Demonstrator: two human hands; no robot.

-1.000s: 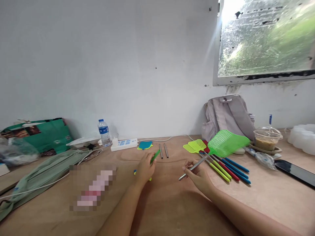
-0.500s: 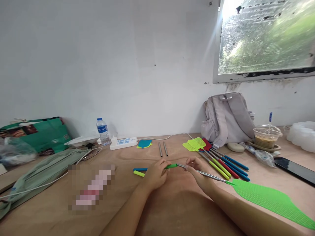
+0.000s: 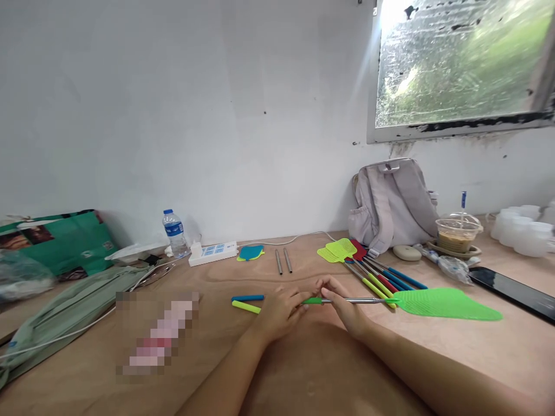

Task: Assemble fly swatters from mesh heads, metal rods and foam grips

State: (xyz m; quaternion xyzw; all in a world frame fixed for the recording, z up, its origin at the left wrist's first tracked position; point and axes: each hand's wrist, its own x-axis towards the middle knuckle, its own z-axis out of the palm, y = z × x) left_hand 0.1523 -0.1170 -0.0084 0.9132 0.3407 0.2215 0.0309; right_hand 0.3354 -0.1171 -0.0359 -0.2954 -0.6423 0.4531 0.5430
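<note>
A green fly swatter (image 3: 442, 303) lies level just above the wooden table (image 3: 303, 370), its mesh head pointing right. My right hand (image 3: 342, 300) pinches its thin metal rod near the green grip. My left hand (image 3: 281, 309) is closed on the green grip at the rod's left end. A blue grip sleeve (image 3: 247, 298) and a yellow one (image 3: 245, 307) lie just left of my left hand. Two bare metal rods (image 3: 282, 261) lie farther back.
A bundle of finished swatters (image 3: 368, 268) with coloured handles lies right of centre. A grey backpack (image 3: 392, 202), a lidded drink cup (image 3: 457, 234), a dark phone (image 3: 511, 292), a power strip (image 3: 212, 253), a water bottle (image 3: 173, 231) and a green bag (image 3: 60, 242) stand around.
The swatter swung from upright at the back down to my right. My left hand brought the green grip onto the rod's end; the rod now shows shorter, the head nearer my hands.
</note>
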